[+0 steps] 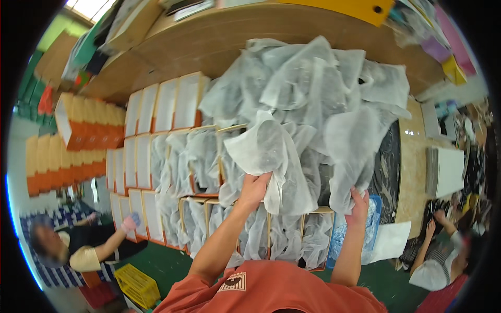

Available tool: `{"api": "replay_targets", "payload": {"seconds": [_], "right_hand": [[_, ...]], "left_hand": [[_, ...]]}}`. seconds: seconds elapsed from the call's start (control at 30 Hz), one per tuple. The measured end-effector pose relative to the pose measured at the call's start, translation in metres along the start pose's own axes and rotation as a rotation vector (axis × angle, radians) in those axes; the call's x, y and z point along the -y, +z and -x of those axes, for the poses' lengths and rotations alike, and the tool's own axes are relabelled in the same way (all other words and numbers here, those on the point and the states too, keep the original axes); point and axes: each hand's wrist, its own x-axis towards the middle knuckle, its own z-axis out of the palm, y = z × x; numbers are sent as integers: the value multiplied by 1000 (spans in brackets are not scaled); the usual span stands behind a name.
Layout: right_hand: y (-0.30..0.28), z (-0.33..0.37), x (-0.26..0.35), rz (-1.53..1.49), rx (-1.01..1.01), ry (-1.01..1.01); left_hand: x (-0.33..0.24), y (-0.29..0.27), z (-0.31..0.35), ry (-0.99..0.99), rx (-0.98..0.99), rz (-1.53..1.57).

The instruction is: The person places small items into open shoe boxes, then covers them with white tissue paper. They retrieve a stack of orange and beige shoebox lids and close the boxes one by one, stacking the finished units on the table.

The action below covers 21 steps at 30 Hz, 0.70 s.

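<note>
My left hand (254, 192) is closed on the lower edge of a translucent white pouch (263, 143), raised over the boxes. A darker shape shows faintly inside; I cannot make out what it is. Further right, my right hand (358, 204) pinches the bottom of another white pouch (350, 141). Behind both hands lies a big heap of similar pouches (305, 78). Rows of open orange-and-white boxes (185, 101) stand to the left and below. Several nearer boxes have white pouches (284, 235) tucked in them, partly covered by my arms.
A blue basket (377, 208) with clear plastic packets stands by my right forearm, beside a white sheet (391, 241). Stacked orange boxes (86, 122) are at the far left, near a yellow crate (136, 286). One co-worker (78, 242) is at left, another (443, 250) at right.
</note>
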Motion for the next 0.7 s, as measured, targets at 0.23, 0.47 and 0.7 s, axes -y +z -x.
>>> {"api": "replay_targets", "payload": {"seconds": [0.23,0.47,0.7], "right_hand": [[39,35,-59,-42,99,126],[219,-37,-155,332,363,226],[472,-141,-242,929,663,-395]], "left_hand": [[-109,-156,9,143,457,728],[-56,-276,-69,-256,-61,620],[-142,-299,-275,63,-296,-698]]}}
